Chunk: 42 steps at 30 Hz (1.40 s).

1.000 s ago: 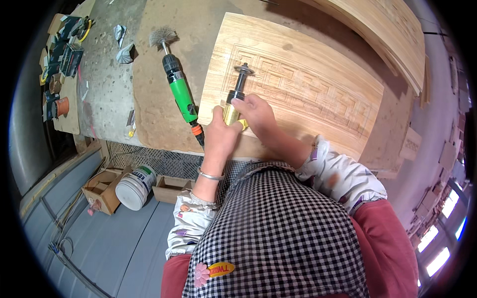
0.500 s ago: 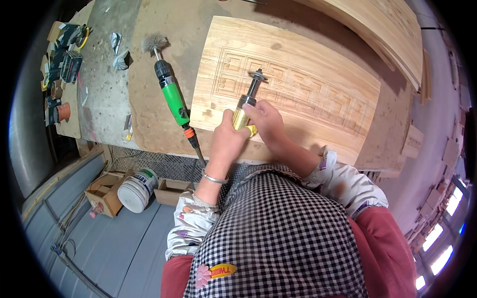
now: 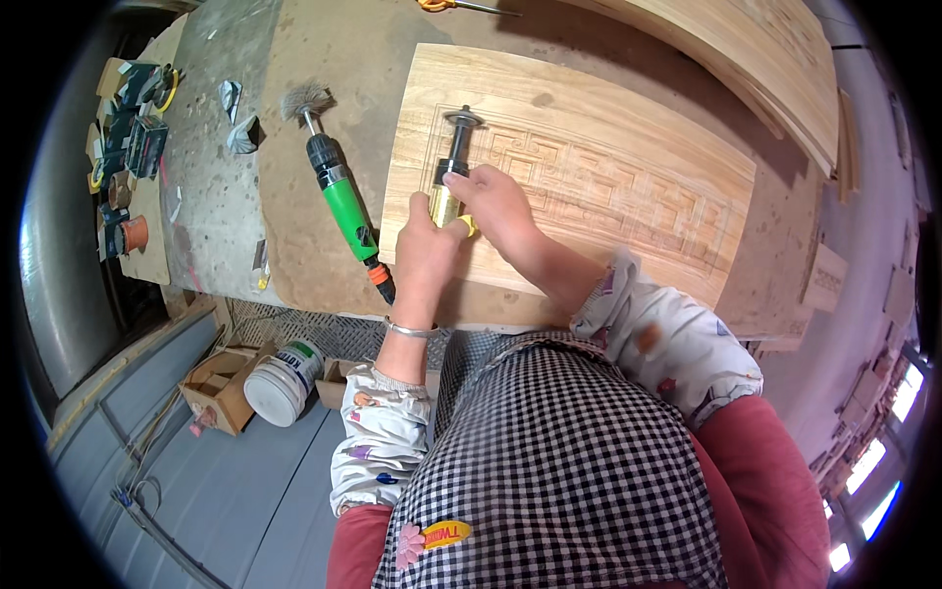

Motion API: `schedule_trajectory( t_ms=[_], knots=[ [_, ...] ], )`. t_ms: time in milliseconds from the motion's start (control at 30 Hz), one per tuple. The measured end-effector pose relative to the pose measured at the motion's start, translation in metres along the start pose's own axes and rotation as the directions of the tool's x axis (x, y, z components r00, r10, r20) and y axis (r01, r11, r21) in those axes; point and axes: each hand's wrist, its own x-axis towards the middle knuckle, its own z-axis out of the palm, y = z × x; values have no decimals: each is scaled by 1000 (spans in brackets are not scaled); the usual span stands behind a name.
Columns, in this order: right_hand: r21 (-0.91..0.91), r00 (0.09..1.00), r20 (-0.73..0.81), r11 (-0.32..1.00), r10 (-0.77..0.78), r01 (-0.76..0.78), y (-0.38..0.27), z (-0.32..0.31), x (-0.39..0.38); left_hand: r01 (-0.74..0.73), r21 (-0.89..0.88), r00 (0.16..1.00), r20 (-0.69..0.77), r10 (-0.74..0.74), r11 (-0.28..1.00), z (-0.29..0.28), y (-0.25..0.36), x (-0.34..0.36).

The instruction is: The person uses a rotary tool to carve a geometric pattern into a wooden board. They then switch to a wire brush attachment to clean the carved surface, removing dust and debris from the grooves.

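A brass-yellow and black handheld tool (image 3: 452,167) with a round disc at its tip is over the left part of a pale wooden board (image 3: 549,103) carved with a geometric band. My left hand (image 3: 426,240) is closed round the tool's yellow lower body. My right hand (image 3: 500,211) also grips it, thumb on the black collar. Just left of the board lies a green power tool (image 3: 343,211) with a black chuck, an orange ring and a grey bristle brush (image 3: 304,101) fitted.
More wooden panels (image 3: 746,49) lie at the back right of the workbench (image 3: 314,29), near yellow-handled scissors (image 3: 437,5). Small boxes and spools (image 3: 132,236) crowd the left end. A white bucket (image 3: 280,393) and wooden box (image 3: 221,383) sit below the front edge.
Half a second ago both hands had shifted the tool rightward. Since then they have moved it left and farther up the board. The grip looks much the same.
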Motion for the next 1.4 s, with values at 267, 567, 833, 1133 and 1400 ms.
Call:
schedule_trajectory(
  t_ms=[267, 567, 833, 1133, 1400],
  knots=[
    [11, 1000, 5, 1000, 16, -16, 2, -5, 2, 3, 57, 1000, 23, -4, 998, 1, 0, 6],
    [18, 1000, 31, 1000, 7, -7, -3, -6, 1, -22, 91, 1000, 9, 21, 996, -2, 5, 2],
    [99, 996, 69, 994, -51, 44, -9, 3, -14, 43, -27, 997, -64, -45, 999, 2, -6, -16],
    [-21, 999, 37, 999, -24, 24, 8, 7, -27, -36, 93, 998, -56, 42, 995, 4, -33, -27],
    [-68, 996, 89, 998, -12, 18, 2, 10, -18, -11, 33, 998, -61, 13, 999, 3, -35, -25]
  ],
)
